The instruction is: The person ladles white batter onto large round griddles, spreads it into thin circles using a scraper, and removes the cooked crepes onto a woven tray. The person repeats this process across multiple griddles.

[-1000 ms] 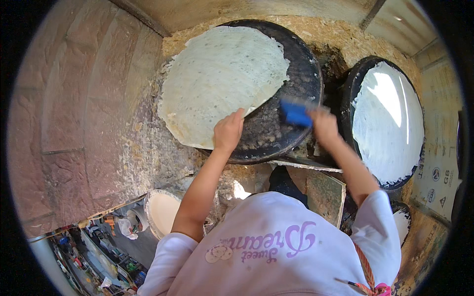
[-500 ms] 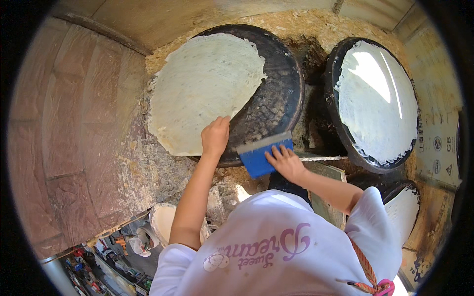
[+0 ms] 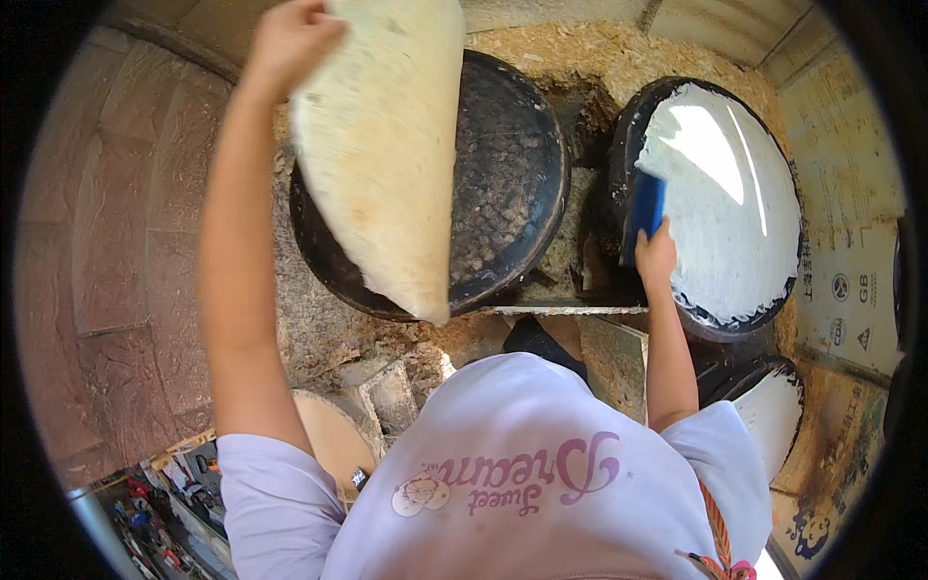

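My left hand [image 3: 293,46], raised at the far left, is closed on the edge of a large thin pancake [image 3: 387,145]. The pancake hangs folded over, its pale, lightly browned side showing, across the left part of a round black griddle [image 3: 507,184]. Bare dark metal shows on that griddle's right half. In my right hand [image 3: 657,255] is a blue scraper [image 3: 645,211], held at the left rim of a second griddle [image 3: 626,135]. A white sheet of batter [image 3: 720,227] covers this second griddle and shines in the light.
A third griddle with a white layer [image 3: 768,416] stands at the near right. Reddish wall panels [image 3: 116,261] close off the left, and printed boards [image 3: 851,280] the right. Near my left arm is a round tan surface [image 3: 333,435]; assorted clutter [image 3: 150,522] lies at lower left.
My left hand has lifted the pancake's near edge up and away to the far left, folding it over. My right hand has carried the scraper from the first griddle's near edge rightward to the second.
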A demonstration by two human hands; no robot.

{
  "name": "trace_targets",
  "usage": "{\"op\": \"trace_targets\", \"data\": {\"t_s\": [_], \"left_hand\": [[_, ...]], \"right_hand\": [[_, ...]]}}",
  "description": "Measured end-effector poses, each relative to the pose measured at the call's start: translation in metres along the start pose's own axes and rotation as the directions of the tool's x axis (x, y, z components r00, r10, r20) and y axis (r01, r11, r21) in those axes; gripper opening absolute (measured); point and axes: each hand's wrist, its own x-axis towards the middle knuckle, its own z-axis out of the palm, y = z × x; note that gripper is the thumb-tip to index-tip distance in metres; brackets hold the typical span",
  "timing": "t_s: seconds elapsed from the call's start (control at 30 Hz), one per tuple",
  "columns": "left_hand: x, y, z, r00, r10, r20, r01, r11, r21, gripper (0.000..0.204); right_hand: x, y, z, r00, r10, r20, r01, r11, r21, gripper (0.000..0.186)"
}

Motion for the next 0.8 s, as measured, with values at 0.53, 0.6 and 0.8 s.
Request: {"op": "trace_targets", "data": {"t_s": [0.53,0.6,0.8], "left_hand": [[-0.191,-0.271,0.074,0.828,-0.517,0.217,0.446,0.372,-0.814,0.012],[-0.229,-0.316,0.100,0.754,-0.592,0.284,0.584,0.408,-0.701,0.012],[-0.297,-0.259,0.134,0.571,-0.799,0.187,0.682,0.335,-0.651,0.013]], "right_hand": [[-0.054,0.094,-0.033,0.839,0.128,0.529,-0.518,-0.111,0.848,0.029],[-0.067,0.070,-0.023,0.813,0.073,0.578,-0.563,-0.157,0.811,0.026],[-0.112,0.042,0.042,0.825,0.045,0.563,-0.552,-0.150,0.820,0.028]]}}
